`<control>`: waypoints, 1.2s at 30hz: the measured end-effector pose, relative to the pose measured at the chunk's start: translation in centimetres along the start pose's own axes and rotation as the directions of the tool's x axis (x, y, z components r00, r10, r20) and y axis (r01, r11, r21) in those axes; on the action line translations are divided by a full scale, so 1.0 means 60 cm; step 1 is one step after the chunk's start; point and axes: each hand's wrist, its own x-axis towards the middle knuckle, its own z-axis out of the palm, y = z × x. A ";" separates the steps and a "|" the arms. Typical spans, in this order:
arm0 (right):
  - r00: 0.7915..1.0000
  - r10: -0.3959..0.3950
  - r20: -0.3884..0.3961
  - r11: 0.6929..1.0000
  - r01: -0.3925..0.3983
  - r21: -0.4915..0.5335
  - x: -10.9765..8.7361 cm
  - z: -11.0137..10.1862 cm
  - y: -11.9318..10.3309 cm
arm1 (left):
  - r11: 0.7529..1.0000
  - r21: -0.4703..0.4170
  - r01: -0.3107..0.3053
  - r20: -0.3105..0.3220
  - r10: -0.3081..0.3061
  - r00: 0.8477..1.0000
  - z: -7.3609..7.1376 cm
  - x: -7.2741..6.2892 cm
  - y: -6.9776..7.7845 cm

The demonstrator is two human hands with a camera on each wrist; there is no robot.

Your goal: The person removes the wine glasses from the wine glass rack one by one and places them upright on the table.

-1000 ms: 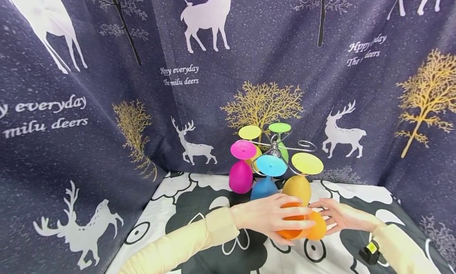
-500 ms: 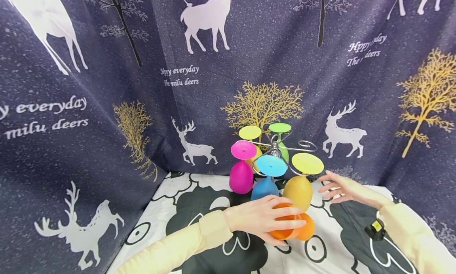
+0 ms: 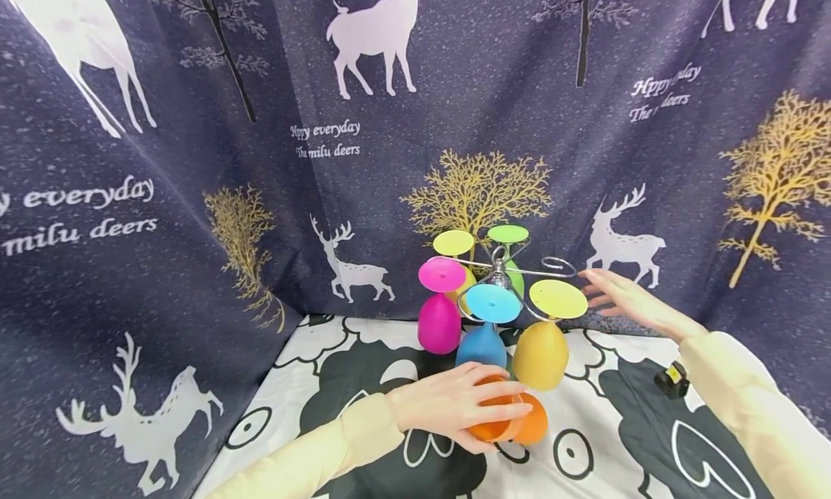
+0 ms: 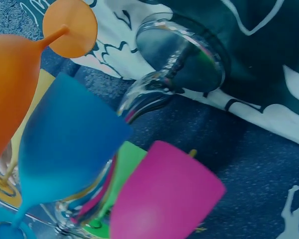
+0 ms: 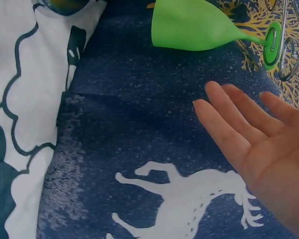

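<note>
In the head view my left hand [image 3: 448, 405] curls its fingers around an orange plastic wine glass [image 3: 534, 420], tipped on its side with its foot toward the right. The left wrist view shows the orange glass's bowl and stem [image 4: 12, 89] beside a blue wine glass [image 4: 65, 142]. My right hand [image 3: 632, 301] is raised with fingers extended and holds nothing. Its fingertips are near the curled wire end [image 3: 560, 262] of a silver wine glass rack [image 3: 498, 272]. From that rack a magenta glass [image 3: 438, 326], a yellow glass [image 3: 542, 355] and several others hang upside down.
A black-and-white patterned cloth [image 3: 604, 448] covers the table. Dark blue deer-print fabric [image 3: 363, 196] rises behind and at the sides. The rack's round metal foot [image 4: 214, 64] stands on the cloth. A green glass [image 5: 189, 30] hangs at the rack's rear.
My right hand has left the orange glass and moved up toward the rack's right wire arm. My left hand has shifted left with the orange glass.
</note>
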 end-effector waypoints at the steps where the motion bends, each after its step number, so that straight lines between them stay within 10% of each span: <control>1: 1.000 -0.005 -0.010 1.000 0.005 -0.021 0.003 0.000 -0.002 | 1.000 0.002 0.007 0.006 -0.007 1.000 0.000 -0.006 0.001; 36: 0.994 -0.079 0.071 0.964 0.095 -0.248 0.077 0.006 -0.032 | 0.960 -0.039 0.279 0.018 -0.278 0.960 -0.020 -0.168 0.009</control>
